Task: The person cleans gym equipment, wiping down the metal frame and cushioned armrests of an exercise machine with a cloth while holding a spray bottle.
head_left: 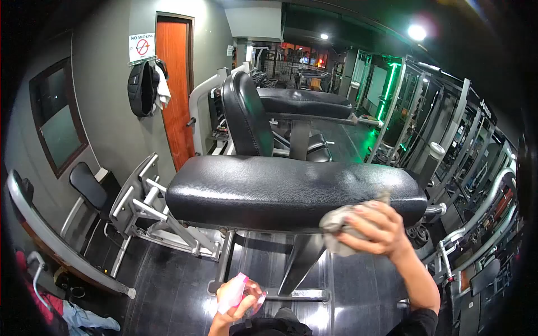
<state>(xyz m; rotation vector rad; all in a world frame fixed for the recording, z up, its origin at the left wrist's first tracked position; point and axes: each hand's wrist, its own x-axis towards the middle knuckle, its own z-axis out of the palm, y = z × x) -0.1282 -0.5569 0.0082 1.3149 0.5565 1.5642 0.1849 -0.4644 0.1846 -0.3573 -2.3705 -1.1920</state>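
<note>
Across the middle of the head view lies a long black padded cushion (269,187) of a gym machine, with shiny patches on its top. My right hand (372,228) is closed round a crumpled greyish cloth (335,227), which lies against the cushion's front edge near its right end. Lower down, in front of the cushion and apart from it, my left hand (240,299) is wrapped round a pink and clear plastic bottle (234,292). The lower part of that bottle is hidden by my fingers.
Behind the cushion stand a black backrest (245,112) and a second long pad (305,103). Silver machine frames (185,238) are at the left, weight racks (448,134) at the right. A metal foot bar (297,294) crosses the floor below.
</note>
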